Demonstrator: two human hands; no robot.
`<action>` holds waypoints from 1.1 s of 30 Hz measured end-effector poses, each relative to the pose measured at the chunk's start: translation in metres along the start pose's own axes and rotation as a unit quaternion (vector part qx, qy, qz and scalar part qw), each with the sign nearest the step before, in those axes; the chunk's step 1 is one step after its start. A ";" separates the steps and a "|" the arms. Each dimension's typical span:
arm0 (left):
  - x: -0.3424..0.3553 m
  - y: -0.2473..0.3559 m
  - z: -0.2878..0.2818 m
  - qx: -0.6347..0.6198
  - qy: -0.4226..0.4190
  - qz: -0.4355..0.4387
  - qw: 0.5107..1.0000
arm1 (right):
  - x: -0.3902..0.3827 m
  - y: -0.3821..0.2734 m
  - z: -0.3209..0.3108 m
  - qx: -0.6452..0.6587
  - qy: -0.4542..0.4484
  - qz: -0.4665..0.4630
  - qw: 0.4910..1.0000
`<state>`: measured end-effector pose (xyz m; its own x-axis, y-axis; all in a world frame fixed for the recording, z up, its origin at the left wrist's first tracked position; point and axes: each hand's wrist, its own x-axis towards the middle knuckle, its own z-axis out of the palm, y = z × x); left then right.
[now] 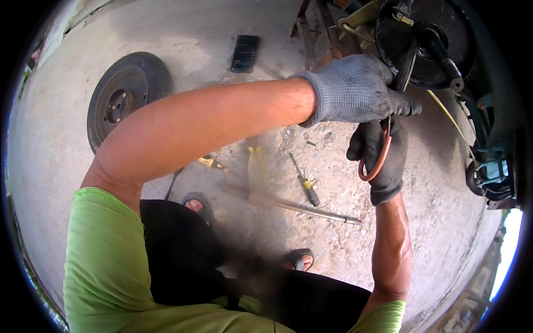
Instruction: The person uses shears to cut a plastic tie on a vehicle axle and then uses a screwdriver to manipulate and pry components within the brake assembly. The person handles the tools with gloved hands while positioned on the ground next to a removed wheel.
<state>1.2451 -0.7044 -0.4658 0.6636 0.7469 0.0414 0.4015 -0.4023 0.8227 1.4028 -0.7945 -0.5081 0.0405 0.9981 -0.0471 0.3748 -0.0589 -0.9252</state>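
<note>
Gripping the red-handled tool (369,176), the right hand (394,161) sits just below the left hand (355,89), the two gloves practically touching. And what is the left one doing? It's curled close to the metal part of the tool, but its fingers are hidden from here, so I can't tell whether it's clamped or merely steadying. The tool itself is right under the black round plate (458,33), its metal end in front of the plate, beside the spindle (441,55).

Here's the worry: if that metal end skids off, the left knuckles look first in line for the plate's edge, and hard pressure at an awkward angle would do it. Loose glove fabric could get pinched, too, with both hands crowded that tightly.

Down on the concrete, a screwdriver (308,188) and a metal bar (322,212) lie near the open sandals (300,256); a careless shift of the foot could roll either one, and a dropped tool would find bare toes.
</note>
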 end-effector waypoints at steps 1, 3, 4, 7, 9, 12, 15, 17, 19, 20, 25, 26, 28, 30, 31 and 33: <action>0.001 0.004 0.002 0.006 0.012 -0.002 1.000 | -0.004 -0.015 0.002 0.013 0.011 0.054 0.998; 0.003 -0.002 0.009 0.174 0.052 0.135 0.974 | -0.011 -0.033 0.008 -0.049 0.008 0.050 0.998; 0.006 -0.007 0.014 0.254 0.072 0.201 0.943 | -0.014 -0.038 0.008 -0.080 0.007 0.050 0.995; 0.017 -0.021 0.017 0.169 0.078 0.194 0.963 | -0.035 -0.059 0.003 -0.237 0.022 -0.015 0.971; 0.014 -0.022 0.010 0.019 0.037 0.172 0.984 | -0.051 -0.073 0.000 -0.233 0.050 -0.041 0.970; 0.005 -0.002 -0.004 -0.204 -0.067 0.014 0.977 | -0.062 -0.078 -0.026 -0.226 0.096 0.043 0.968; 0.000 0.001 -0.004 -0.339 -0.119 0.026 0.933 | -0.067 -0.067 -0.035 -0.020 0.067 0.105 0.992; -0.002 0.003 -0.001 -0.390 -0.134 0.025 0.911 | -0.074 -0.058 -0.034 0.113 -0.003 0.151 0.982; -0.002 0.003 0.001 -0.401 -0.130 0.034 0.906 | -0.074 -0.062 -0.025 0.145 -0.020 0.176 0.974; -0.002 0.003 0.003 -0.391 -0.119 0.047 0.911 | -0.073 -0.061 -0.025 0.120 -0.021 0.185 0.975; 0.002 0.001 0.015 -0.444 -0.098 0.056 0.889 | -0.071 -0.071 -0.007 0.091 0.040 0.184 0.978; 0.001 0.001 0.014 -0.439 -0.095 0.043 0.893 | -0.071 -0.070 -0.007 0.079 0.030 0.176 0.981; 0.000 0.003 0.011 -0.428 -0.089 0.016 0.899 | -0.070 -0.064 -0.010 0.055 0.011 0.160 0.985; 0.002 -0.001 0.015 -0.432 -0.103 0.020 0.896 | -0.069 -0.061 -0.019 0.043 -0.016 0.173 0.984; 0.004 -0.003 0.017 -0.434 -0.110 0.021 0.894 | -0.069 -0.060 -0.021 0.037 -0.030 0.180 0.983; 0.001 -0.001 0.013 -0.411 -0.118 -0.001 0.904 | -0.070 -0.059 -0.019 0.017 -0.029 0.154 0.987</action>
<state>1.2536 -0.7107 -0.4738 0.8182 0.5750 -0.0035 -0.1367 0.2005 0.9701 1.3958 -0.8609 -0.4434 0.0946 0.9322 -0.3494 0.3206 -0.3608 -0.8758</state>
